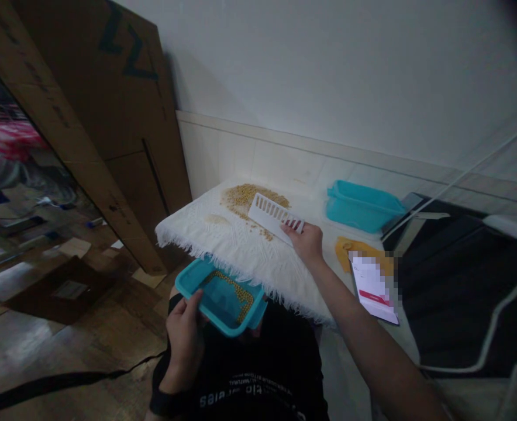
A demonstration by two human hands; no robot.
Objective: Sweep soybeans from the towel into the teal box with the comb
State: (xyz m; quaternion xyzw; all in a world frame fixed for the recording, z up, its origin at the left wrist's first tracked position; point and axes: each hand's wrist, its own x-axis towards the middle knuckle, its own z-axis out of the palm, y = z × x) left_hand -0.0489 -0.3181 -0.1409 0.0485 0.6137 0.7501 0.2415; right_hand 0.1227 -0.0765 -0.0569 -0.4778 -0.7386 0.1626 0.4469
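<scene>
My left hand (183, 336) grips the near corner of a teal plastic tray (221, 297), held just below the fringed edge of a white cloth (236, 245). A row of yellow grains lies inside the tray. My right hand (306, 241) is closed on one end of a white slotted scraper (272, 215), which rests flat on the cloth. Its far end touches a pile of yellow grains (247, 196) spread at the back of the cloth. A small pale patch of grains (217, 220) lies to the left.
A second teal tray (361, 204) sits at the back right by the wall. A phone (372, 286) lies on an orange mat (350, 248) beside my right arm. A large cardboard sheet (122, 128) leans at left. White cables (482, 362) cross a dark surface at right.
</scene>
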